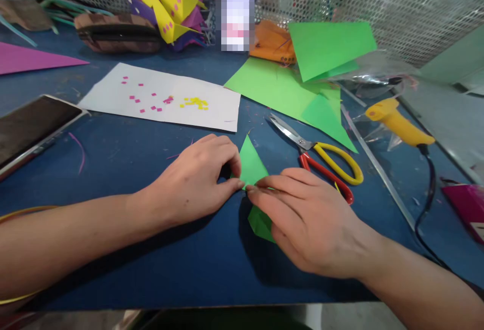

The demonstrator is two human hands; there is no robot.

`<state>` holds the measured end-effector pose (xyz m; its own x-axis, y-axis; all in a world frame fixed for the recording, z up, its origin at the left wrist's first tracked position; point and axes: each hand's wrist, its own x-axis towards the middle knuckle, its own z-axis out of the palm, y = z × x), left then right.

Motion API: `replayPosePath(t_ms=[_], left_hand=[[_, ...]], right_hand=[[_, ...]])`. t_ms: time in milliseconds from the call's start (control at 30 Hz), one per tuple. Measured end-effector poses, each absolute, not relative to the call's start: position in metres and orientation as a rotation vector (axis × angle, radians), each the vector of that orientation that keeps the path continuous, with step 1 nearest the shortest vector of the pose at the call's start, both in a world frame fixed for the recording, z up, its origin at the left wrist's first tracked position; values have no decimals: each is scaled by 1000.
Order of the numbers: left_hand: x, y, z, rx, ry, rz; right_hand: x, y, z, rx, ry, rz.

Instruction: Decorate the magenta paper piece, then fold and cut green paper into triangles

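A folded piece of green paper [252, 162] with a pointed tip is held between both hands, low over the blue table. My left hand [194, 176] pinches its near left edge between thumb and curled fingers. From the other side, my right hand [308, 214] grips the same paper with thumb and fingers pressed together, its palm facing down. A darker green fold [260, 224] shows below my right fingers; the rest of it is hidden under that hand. Just beyond my right hand lie scissors [302, 142] with one yellow and one red handle, blades pointing away to the left.
White paper [159, 113] carries small pink and yellow squares. A phone [34, 123] lies left, green sheets [272, 85] at back right. A yellow glue gun [401, 120] trails a black cord. Behind are a pouch [117, 35], folded yellow paper [166, 4] and a perforated panel [416, 7].
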<state>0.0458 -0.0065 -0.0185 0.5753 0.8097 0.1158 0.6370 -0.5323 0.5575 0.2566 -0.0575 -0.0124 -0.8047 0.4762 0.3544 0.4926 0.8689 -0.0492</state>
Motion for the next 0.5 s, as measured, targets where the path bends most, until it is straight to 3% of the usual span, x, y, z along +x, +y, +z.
replayPosePath(t_ms=[233,500], left_hand=[[39,-2,-15,2387,1073,515],[35,-37,-5,3025,802,386]], right_hand=[[255,-61,-11,-659,-2749,-201],[257,-62,-14,-670,-2746,-242]])
